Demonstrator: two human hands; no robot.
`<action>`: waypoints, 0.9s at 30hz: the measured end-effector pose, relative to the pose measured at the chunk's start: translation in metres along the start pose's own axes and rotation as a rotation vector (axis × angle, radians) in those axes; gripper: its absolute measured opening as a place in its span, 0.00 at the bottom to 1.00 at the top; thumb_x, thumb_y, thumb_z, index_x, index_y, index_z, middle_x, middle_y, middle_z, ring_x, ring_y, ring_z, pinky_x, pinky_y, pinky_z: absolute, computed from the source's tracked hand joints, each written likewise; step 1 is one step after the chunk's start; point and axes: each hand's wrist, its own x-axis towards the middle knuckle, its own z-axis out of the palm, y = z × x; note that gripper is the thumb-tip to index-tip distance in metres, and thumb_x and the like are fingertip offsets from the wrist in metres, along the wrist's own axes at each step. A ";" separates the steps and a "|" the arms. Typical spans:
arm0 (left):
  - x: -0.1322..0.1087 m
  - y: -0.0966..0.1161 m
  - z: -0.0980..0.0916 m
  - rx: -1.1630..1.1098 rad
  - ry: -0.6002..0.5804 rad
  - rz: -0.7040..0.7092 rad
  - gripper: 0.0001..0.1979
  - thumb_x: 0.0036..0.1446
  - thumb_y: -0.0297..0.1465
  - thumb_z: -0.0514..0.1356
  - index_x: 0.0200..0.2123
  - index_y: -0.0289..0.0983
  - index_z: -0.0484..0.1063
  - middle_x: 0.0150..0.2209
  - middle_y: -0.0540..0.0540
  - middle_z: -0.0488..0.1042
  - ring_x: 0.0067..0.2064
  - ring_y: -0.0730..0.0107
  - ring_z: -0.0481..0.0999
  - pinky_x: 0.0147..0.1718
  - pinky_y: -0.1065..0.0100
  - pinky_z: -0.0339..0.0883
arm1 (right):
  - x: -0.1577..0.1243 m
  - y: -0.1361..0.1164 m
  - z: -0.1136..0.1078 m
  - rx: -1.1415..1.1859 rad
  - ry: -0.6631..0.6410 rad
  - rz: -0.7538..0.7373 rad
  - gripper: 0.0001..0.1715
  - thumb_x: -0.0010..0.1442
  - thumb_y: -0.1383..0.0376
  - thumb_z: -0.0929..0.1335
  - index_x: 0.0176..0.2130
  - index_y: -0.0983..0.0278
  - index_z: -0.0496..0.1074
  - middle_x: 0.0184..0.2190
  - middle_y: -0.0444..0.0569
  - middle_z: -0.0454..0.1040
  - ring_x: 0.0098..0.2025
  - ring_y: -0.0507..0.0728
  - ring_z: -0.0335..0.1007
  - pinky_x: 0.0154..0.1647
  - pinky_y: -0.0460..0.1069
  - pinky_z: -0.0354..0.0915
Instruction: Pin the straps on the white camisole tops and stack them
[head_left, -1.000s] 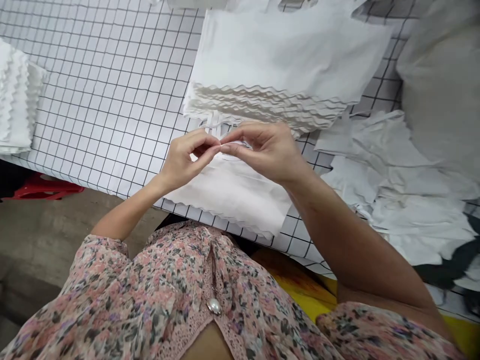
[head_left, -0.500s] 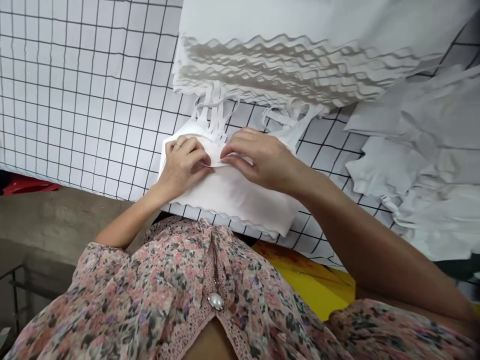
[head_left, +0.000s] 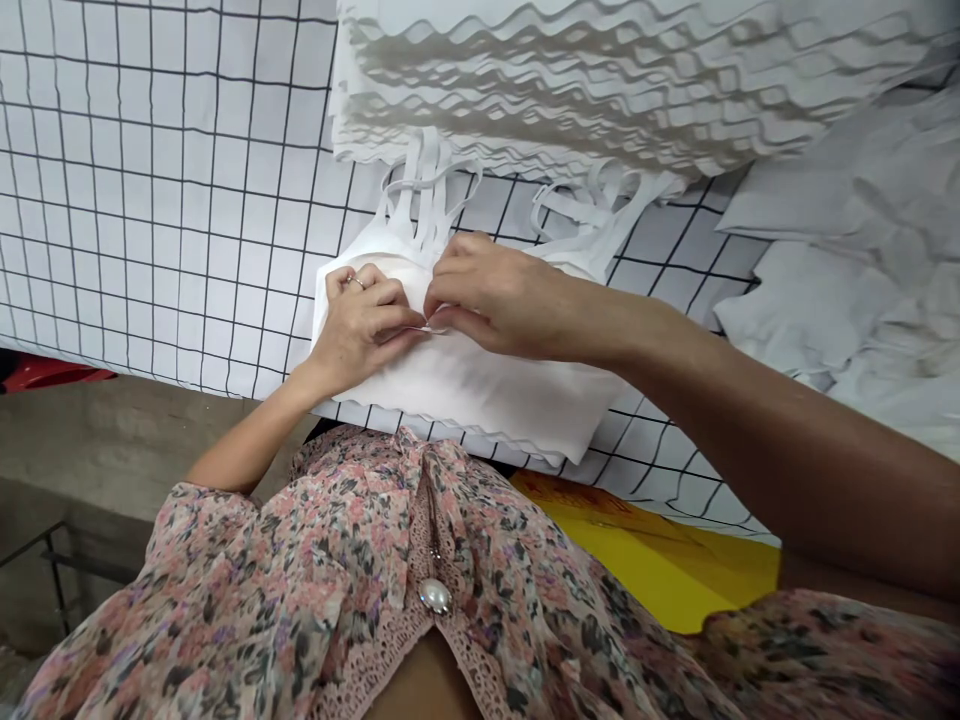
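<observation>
A white fabric garment with a wavy hem and thin straps lies at the near edge of the grid-patterned table. My left hand, a ring on one finger, rests on the garment with its fingers curled and pinching the cloth. My right hand meets it fingertip to fingertip, pinching a small thin piece at the same spot on the garment. What the pinched piece is I cannot make out.
A tall stack of white wavy-edged fabric pieces sits just behind the hands. Loose white fabric is heaped at the right. A yellow surface shows below the table edge, and something red lies under the table at left.
Both hands came down from above the table onto the garment and now press and pinch it there. The view has moved closer to the stack.
</observation>
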 end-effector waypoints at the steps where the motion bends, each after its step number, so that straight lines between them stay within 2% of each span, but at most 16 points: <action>1: 0.000 0.000 0.000 -0.002 -0.003 -0.005 0.05 0.68 0.40 0.67 0.40 0.49 0.84 0.32 0.51 0.72 0.45 0.62 0.68 0.56 0.54 0.50 | 0.001 0.000 0.001 0.000 0.006 -0.004 0.14 0.70 0.65 0.66 0.33 0.60 0.75 0.30 0.51 0.73 0.45 0.61 0.65 0.51 0.58 0.64; 9: 0.001 0.002 -0.003 -0.035 -0.006 -0.030 0.07 0.69 0.41 0.66 0.40 0.48 0.84 0.33 0.51 0.73 0.44 0.62 0.68 0.57 0.53 0.51 | -0.005 0.003 -0.004 -0.001 -0.002 0.021 0.13 0.70 0.65 0.65 0.35 0.59 0.77 0.31 0.52 0.74 0.47 0.62 0.67 0.46 0.56 0.64; 17: 0.002 0.003 -0.003 -0.041 -0.004 -0.011 0.07 0.69 0.40 0.66 0.40 0.47 0.85 0.33 0.51 0.73 0.44 0.63 0.68 0.57 0.54 0.51 | -0.004 0.002 -0.004 0.018 -0.011 0.035 0.12 0.68 0.65 0.65 0.35 0.59 0.77 0.31 0.52 0.74 0.49 0.63 0.67 0.54 0.60 0.64; 27: 0.001 0.001 -0.003 -0.062 0.001 -0.006 0.09 0.70 0.40 0.65 0.38 0.44 0.81 0.34 0.51 0.74 0.43 0.64 0.68 0.56 0.55 0.51 | -0.001 -0.003 0.018 0.049 0.157 0.047 0.11 0.70 0.67 0.65 0.38 0.59 0.77 0.33 0.51 0.75 0.48 0.62 0.66 0.51 0.58 0.64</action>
